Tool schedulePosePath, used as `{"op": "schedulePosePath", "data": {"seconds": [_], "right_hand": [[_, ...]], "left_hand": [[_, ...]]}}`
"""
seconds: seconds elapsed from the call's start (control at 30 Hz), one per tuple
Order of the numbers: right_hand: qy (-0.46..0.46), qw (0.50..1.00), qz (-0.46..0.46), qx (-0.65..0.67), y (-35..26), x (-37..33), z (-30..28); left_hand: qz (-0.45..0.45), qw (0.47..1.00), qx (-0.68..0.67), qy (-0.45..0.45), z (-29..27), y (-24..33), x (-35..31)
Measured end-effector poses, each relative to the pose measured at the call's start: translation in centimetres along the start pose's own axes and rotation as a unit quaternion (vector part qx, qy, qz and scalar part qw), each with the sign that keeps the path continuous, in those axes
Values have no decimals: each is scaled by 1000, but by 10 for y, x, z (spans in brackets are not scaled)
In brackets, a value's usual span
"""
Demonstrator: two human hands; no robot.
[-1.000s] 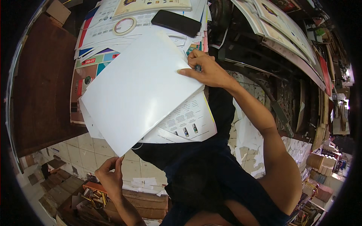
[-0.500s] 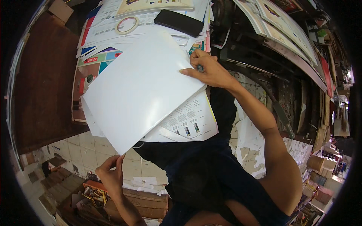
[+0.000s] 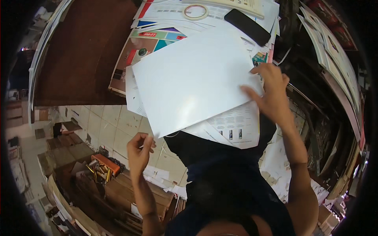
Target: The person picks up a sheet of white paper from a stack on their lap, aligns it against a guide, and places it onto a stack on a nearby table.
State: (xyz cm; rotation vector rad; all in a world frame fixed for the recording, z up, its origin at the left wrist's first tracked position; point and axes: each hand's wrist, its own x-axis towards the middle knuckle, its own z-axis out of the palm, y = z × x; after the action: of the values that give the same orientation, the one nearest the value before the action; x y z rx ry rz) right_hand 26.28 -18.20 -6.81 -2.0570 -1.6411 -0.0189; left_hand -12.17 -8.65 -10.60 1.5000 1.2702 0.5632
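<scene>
A large blank white sheet (image 3: pixel 193 78) with a glossy sheen lies slantwise over printed papers (image 3: pixel 240 128) in front of me. My left hand (image 3: pixel 139 151) is beside the sheet's near left corner, its fingers loosely curled and slightly apart, with nothing visible between them. Whether a fingertip still brushes that corner is hard to see. Over the sheet's right edge, my right hand (image 3: pixel 271 88) has its thumb and fingers spread, the tips at or just above the surface. Much of the printed stack is hidden under the white sheet.
A tape roll (image 3: pixel 195 12) and a black phone (image 3: pixel 248 26) rest on papers at the far side. Brown board (image 3: pixel 78 55) extends to the left. Stacked boards (image 3: pixel 334 51) stand at right. An orange box (image 3: pixel 105 164) sits low at left, above a tiled floor (image 3: pixel 114 126).
The view has shifted, so the table appears farther right and up. My left fingers have loosened from their pinch at the sheet's corner. My right fingers have spread wider along its edge.
</scene>
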Motion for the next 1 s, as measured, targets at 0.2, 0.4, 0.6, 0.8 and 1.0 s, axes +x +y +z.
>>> {"op": "schedulePosePath", "data": {"seconds": [0.2,0.4,0.6,0.8,1.0], "right_hand": [[-185,965,-159,96,-126,-34,61],[-200,952,-229,26,-139,-55,96],[-143,989,-15,-34,-29,-70,33],[-80,992,54,-83,11,-63,4],[-84,995,-48,-33,-34,-38,20]], "left_hand": [[-93,982,-166,-13,35,-14,-3],[-52,966,-252,2,47,-13,3],[-36,955,-295,-11,49,-7,1],[-36,948,-315,13,47,5,-6],[-11,939,-344,22,60,31,-21]]}}
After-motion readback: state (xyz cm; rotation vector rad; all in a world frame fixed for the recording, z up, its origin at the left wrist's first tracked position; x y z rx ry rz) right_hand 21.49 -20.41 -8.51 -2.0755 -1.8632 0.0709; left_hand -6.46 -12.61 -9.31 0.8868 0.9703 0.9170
